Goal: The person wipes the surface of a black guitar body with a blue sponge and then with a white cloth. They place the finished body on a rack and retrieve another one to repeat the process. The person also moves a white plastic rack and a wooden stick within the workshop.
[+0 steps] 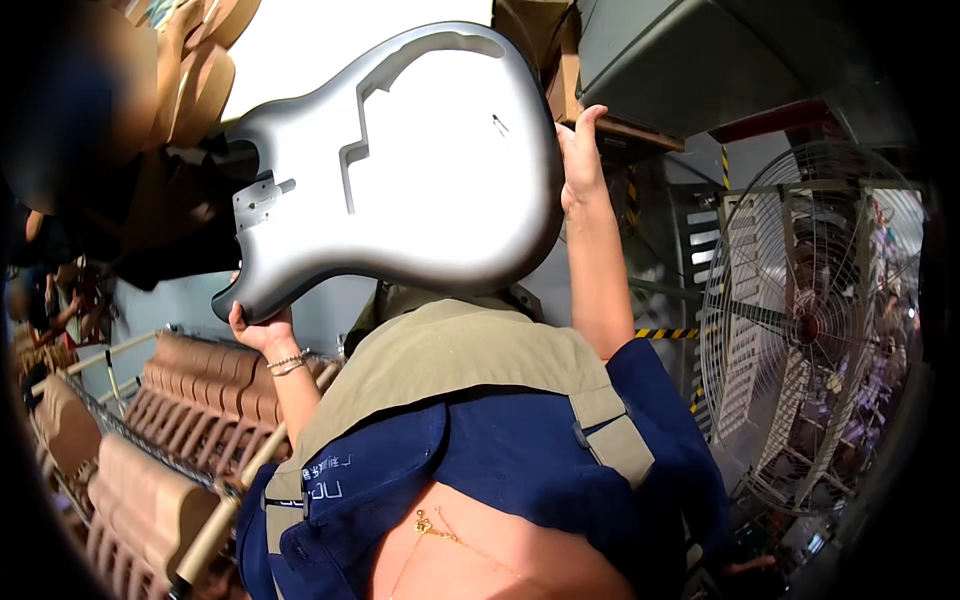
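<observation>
An electric guitar body [440, 180], white to silver in the middle and shaded to black at its rim, is held up in front of me. Its routed cavities and the neck pocket show on the upward face. My left hand [262, 328] grips the lower horn at the left, thumb on the near side and the other fingers mostly hidden beneath. At the right, my right hand [580, 160] supports the rounded bottom end, its palm against the edge and the thumb pointing up; its other fingers are behind the body.
Racks at the lower left hold several unpainted brown bodies [150, 500]. More wooden pieces [205, 90] hang at the upper left beside a bright white surface [310, 50]. A large caged fan [810, 325] stands at the right, below a grey cabinet [690, 60].
</observation>
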The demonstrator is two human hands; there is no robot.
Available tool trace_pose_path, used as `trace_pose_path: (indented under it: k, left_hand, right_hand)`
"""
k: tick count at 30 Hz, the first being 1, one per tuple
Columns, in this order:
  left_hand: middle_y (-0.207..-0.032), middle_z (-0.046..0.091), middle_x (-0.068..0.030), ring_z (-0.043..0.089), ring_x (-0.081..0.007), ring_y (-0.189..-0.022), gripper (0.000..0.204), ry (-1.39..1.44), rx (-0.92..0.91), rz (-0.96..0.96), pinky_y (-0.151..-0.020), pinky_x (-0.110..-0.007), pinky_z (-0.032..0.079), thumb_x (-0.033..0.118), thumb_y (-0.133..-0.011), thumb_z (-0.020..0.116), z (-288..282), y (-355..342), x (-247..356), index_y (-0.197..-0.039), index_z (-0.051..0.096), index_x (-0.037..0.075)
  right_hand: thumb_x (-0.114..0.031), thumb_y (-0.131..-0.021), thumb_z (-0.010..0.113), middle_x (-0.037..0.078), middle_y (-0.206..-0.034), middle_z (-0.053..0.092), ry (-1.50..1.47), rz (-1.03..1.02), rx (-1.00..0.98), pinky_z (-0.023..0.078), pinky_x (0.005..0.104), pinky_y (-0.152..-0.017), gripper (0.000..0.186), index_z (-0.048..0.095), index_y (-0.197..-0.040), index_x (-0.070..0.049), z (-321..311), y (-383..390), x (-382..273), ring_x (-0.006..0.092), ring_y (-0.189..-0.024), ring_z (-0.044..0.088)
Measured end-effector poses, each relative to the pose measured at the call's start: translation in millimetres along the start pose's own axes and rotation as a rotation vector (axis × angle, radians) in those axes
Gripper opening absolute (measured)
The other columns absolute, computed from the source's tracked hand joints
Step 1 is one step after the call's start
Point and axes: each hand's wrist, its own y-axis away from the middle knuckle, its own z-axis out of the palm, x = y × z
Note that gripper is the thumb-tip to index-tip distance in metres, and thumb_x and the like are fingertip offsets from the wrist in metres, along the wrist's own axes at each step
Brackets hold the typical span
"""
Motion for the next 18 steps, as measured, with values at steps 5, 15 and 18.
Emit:
trace_pose_path:
  k: [5,15,18]
  left_hand:
    - [-0.122,0.046,-0.0069,0.037,-0.0272,-0.119,0.047,0.095,-0.027,-0.027,-0.103,-0.05,0.022,0.008,-0.06,0.059,25,-64,-15,-0.106,0.05,0.01]
    - [-0.123,0.046,-0.0051,0.036,-0.025,-0.121,0.049,0.189,-0.15,-0.022,-0.104,-0.048,0.021,0.009,-0.059,0.057,26,-75,-28,-0.107,0.048,0.013]
    - [-0.123,0.046,-0.0042,0.036,-0.0239,-0.121,0.049,0.233,-0.213,0.008,-0.104,-0.047,0.02,0.01,-0.059,0.057,26,-70,-35,-0.107,0.048,0.013]
  right_hand:
    - [-0.078,-0.071,0.008,0.018,-0.127,0.041,0.046,0.01,0.095,0.022,0.0305,-0.102,0.107,0.035,-0.124,0.011,19,-35,-19,0.0221,-0.118,0.037]
    - [-0.077,-0.073,0.007,0.015,-0.124,0.045,0.1,-0.089,0.043,0.022,0.0286,-0.101,0.103,0.039,-0.123,0.007,29,-41,-34,0.0199,-0.117,0.036]
    - [-0.074,-0.076,0.008,0.011,-0.118,0.049,0.016,-0.104,-0.011,0.028,0.0266,-0.097,0.098,0.042,-0.122,0.005,21,-47,-29,0.0172,-0.11,0.042]
